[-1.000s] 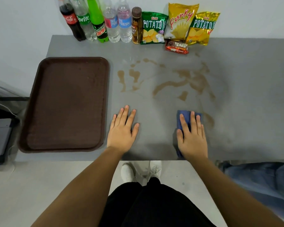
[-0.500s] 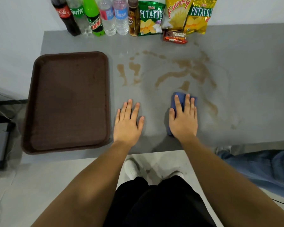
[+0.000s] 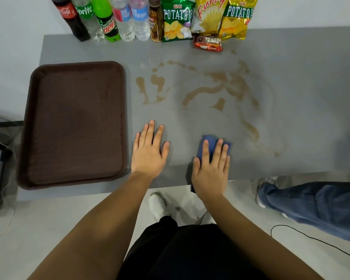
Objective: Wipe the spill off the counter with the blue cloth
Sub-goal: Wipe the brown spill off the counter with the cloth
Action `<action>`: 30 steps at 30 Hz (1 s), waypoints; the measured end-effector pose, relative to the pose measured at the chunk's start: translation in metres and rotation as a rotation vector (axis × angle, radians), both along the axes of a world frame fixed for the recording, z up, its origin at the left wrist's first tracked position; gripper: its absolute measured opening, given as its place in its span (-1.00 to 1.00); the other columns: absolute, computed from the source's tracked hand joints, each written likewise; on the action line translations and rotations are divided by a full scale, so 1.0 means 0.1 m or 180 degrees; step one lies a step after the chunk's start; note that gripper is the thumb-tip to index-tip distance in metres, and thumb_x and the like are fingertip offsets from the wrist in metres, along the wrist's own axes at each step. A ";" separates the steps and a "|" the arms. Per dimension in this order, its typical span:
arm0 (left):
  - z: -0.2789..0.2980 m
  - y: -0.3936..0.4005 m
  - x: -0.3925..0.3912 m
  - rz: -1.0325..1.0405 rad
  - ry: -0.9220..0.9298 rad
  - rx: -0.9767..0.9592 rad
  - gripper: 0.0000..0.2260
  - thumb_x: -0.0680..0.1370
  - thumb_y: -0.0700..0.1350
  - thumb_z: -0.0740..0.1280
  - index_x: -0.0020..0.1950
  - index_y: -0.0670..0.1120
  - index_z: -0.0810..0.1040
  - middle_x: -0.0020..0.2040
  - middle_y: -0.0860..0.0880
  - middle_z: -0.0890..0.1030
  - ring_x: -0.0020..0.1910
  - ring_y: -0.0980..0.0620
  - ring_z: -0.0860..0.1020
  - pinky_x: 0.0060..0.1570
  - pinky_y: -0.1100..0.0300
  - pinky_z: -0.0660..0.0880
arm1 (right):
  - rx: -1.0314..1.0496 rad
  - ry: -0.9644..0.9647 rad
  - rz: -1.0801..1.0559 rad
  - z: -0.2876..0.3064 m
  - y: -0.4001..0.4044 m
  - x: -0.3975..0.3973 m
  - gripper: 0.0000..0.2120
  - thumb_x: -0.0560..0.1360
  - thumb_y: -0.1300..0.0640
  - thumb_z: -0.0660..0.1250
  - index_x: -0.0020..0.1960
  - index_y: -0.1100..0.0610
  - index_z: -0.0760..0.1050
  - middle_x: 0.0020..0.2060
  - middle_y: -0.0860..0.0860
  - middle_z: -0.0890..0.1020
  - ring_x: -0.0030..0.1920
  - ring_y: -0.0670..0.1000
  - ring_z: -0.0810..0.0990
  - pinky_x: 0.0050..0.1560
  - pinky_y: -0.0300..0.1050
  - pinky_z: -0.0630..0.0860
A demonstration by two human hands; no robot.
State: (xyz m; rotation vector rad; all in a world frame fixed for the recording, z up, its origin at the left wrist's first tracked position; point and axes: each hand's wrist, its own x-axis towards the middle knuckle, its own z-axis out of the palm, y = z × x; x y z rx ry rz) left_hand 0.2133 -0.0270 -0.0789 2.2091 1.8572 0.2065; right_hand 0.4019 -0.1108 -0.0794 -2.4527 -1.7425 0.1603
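Both forearms are bare, with no sleeves, watch or rings showing on the left hand (image 3: 149,153) or the right hand (image 3: 210,170). Below the hands hangs a loose black garment (image 3: 182,253), and white shoes (image 3: 158,206) show beneath the wrists.

Labels you can read along the back of your counter

From the left, your dark cola bottle (image 3: 70,17) carries a red label with "Cola" in white script; the clear bottle (image 3: 85,16) beside it says "Sprite" on green; the green bottle (image 3: 105,19) reads "Mountain Dew". Your two water bottles (image 3: 132,19) show "RE FRESH" on blue-and-red labels. The amber bottle (image 3: 155,21) shows only partial letters, something like "CKY". The green chip bag (image 3: 177,19) reads "Oishi POTATO CRISPS", the yellow bag (image 3: 208,15) "Funky", and the gold bag (image 3: 237,17) "POTATO" again. The print on the red snack packet (image 3: 208,43) is too blurred to read.
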 end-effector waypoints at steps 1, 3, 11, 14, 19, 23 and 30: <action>-0.01 -0.01 -0.01 0.0007 0.0000 -0.0001 -0.46 0.73 0.17 0.02 0.69 0.04 0.11 0.70 -0.05 0.04 0.68 -0.04 -0.04 0.63 -0.09 -0.05 | 0.0000 0.0017 0.0071 -0.01 0.03 -0.06 -0.41 0.70 -0.13 0.02 0.68 0.03 0.02 0.65 0.23 0.04 0.65 0.26 -0.03 0.63 0.20 0.01; -0.02 -0.02 -0.01 -0.0004 -0.0013 0.0005 -0.46 0.73 0.18 0.02 0.69 0.04 0.10 0.70 -0.05 0.04 0.68 -0.04 -0.04 0.63 -0.09 -0.05 | -0.0003 0.0055 0.0230 0.00 0.13 -0.07 -0.41 0.69 -0.13 0.01 0.68 0.00 0.01 0.66 0.20 0.02 0.66 0.24 -0.04 0.63 0.18 0.00; 0.00 -0.01 -0.01 -0.0008 -0.0094 0.0013 -0.47 0.73 0.16 0.04 0.69 0.03 0.12 0.70 -0.05 0.04 0.68 -0.04 -0.04 0.63 -0.06 -0.08 | -0.0016 0.0318 0.0615 0.08 0.54 0.39 -0.42 0.68 -0.14 0.07 0.66 -0.11 0.05 0.68 0.08 0.02 0.67 0.15 -0.05 0.64 0.12 0.00; 0.02 -0.01 -0.01 -0.0014 -0.0123 -0.0028 -0.47 0.73 0.16 0.03 0.69 0.03 0.11 0.70 -0.05 0.02 0.68 -0.03 -0.06 0.64 -0.04 -0.11 | -0.0037 0.0307 0.0439 0.09 0.54 0.59 -0.43 0.69 -0.14 0.07 0.66 -0.11 0.05 0.68 0.06 0.02 0.67 0.14 -0.05 0.64 0.13 0.02; 0.04 0.00 -0.01 -0.0032 -0.0097 -0.0030 -0.46 0.73 0.16 0.02 0.69 0.03 0.10 0.70 -0.06 0.01 0.68 -0.03 -0.07 0.63 -0.03 -0.13 | 0.0144 0.0155 -0.0154 0.07 0.24 0.62 -0.43 0.69 -0.13 0.01 0.66 0.00 0.11 0.66 0.17 0.08 0.65 0.22 0.02 0.62 0.17 0.08; 0.01 -0.02 -0.01 -0.0024 -0.0062 -0.0015 -0.46 0.73 0.17 0.00 0.69 0.04 0.08 0.70 -0.05 0.01 0.68 -0.02 -0.08 0.63 -0.04 -0.12 | 0.0086 0.0034 -0.0206 0.03 0.09 0.26 -0.40 0.69 -0.12 0.05 0.67 0.04 0.08 0.65 0.22 0.06 0.65 0.25 0.02 0.62 0.19 0.05; -0.01 0.01 0.00 -0.0023 -0.0061 0.0138 -0.46 0.71 0.15 0.07 0.67 0.01 0.19 0.69 -0.08 0.11 0.67 -0.09 0.05 0.62 -0.11 0.00 | -0.0015 0.0175 0.0881 0.09 0.75 0.59 -0.41 0.67 -0.15 0.05 0.67 -0.08 0.05 0.67 0.10 0.05 0.67 0.16 -0.02 0.63 0.11 0.01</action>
